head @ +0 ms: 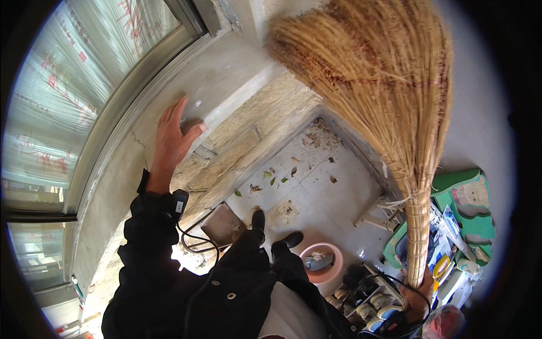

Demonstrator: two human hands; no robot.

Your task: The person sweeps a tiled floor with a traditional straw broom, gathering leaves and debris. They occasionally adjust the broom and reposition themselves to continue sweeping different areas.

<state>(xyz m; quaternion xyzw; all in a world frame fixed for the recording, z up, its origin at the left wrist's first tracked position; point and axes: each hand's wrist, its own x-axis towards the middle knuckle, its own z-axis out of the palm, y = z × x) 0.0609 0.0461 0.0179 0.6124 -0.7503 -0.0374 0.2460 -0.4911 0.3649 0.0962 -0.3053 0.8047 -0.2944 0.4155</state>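
Observation:
A large straw broom (381, 93) is held up at the right, its fanned bristles spread across the upper right and slightly blurred. Around the lower end of its bound handle my right hand (417, 294) is closed. My left hand (171, 135) rests on a grey window ledge (224, 76), fingers spread, holding nothing. Below, dry leaves, a few green leaves and brown dirt (319, 135) lie scattered on the tiled floor (313, 190), thickest in the far corner. Both my shoes stand on these tiles.
A pink basin (334, 273) holding some items stands beside my feet. Shoes fill a rack (372, 305) at the lower right, near a green shelf unit (461, 203) crowded with things. A small stool (377, 216) is against the right wall. Plastic-covered window panes (84, 76) line the left.

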